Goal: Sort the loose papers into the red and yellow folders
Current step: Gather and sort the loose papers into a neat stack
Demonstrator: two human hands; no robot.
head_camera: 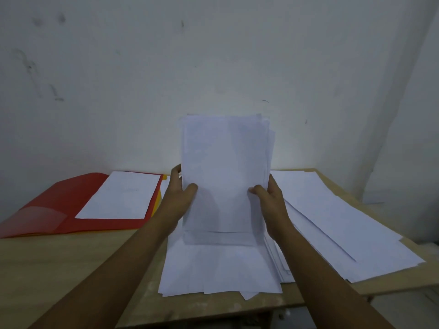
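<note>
I hold a stack of white papers [225, 167] upright in the middle of the table, its lower edge standing on the loose sheets below. My left hand [181, 193] grips its left edge and my right hand [269, 198] grips its right edge, thumbs on the front. More loose papers [218, 269] lie flat under the stack. The red folder [54, 210] lies open at the left with a white sheet [121, 195] on its right half. A strip of the yellow folder [155, 205] shows under the red one's right edge.
Another spread of white sheets [344, 222] covers the right part of the wooden table [71, 262] and reaches its right edge. A pale wall [213, 55] rises right behind the table.
</note>
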